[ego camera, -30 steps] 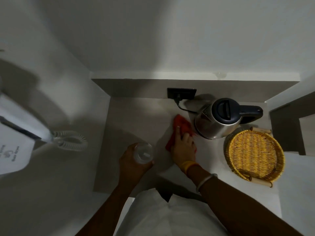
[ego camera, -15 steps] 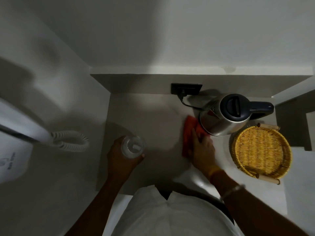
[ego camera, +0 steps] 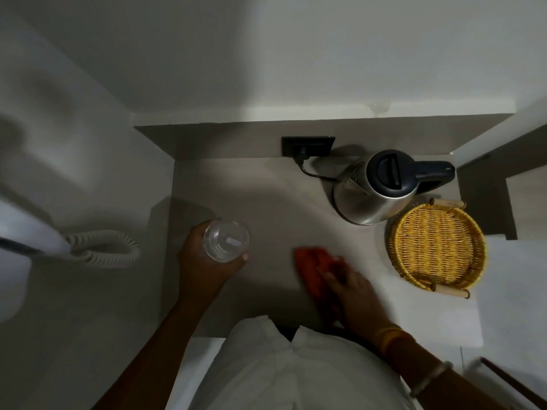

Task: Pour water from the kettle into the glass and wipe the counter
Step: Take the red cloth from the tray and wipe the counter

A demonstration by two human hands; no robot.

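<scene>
A small grey-beige counter (ego camera: 236,187) is set into a dim alcove with pale walls, seen from above. At its back right, a stainless-steel electric kettle with a dark lid and dark handle (ego camera: 376,187) stands upright, its lid closed and its handle pointing right. A black cord runs from it to a black wall socket (ego camera: 307,145) on the low rear panel. Just in front and to the right of the kettle, a round yellow woven basket with wooden handles (ego camera: 437,247) is placed, close to the kettle's base. A clear round drinking glass (ego camera: 226,240) is gripped from the left side by the left hand (ego camera: 204,267), the thumb curled against its near rim; whether it rests on the counter or is lifted cannot be told. Near the front edge, a crumpled red-orange cloth (ego camera: 316,269) is pressed flat on the counter under the right hand (ego camera: 353,297), whose fingers are spread over it and blurred. A yellow band and a pale bangle are worn on the right wrist. On the left wall, a white coiled cord (ego camera: 103,248) hangs from a white appliance. A white garment fills the lower middle of the view.
</scene>
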